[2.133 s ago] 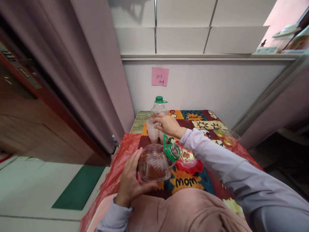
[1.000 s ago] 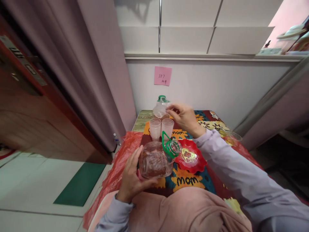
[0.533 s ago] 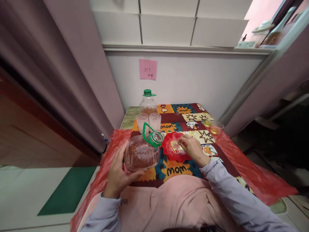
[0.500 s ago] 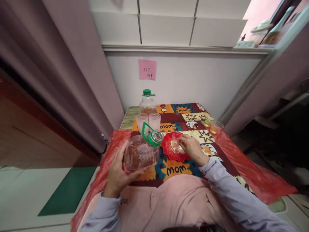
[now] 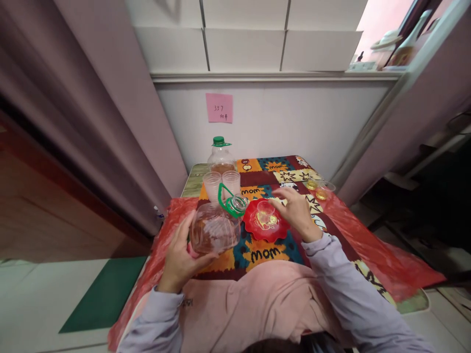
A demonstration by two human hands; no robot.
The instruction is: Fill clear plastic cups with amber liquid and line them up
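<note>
Clasping a tilted bottle (image 5: pixel 215 233) in left hand (image 5: pixel 179 257); holding right hand (image 5: pixel 297 212) half-open, empty, near clear cup (image 5: pixel 265 211) on red plate (image 5: pixel 281 230).

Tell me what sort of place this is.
Probably a room in someone's home, judging by the long mauve fabric curtain, the multicoloured cartoon-patterned tablecloth and the pale tiled floor.
</note>
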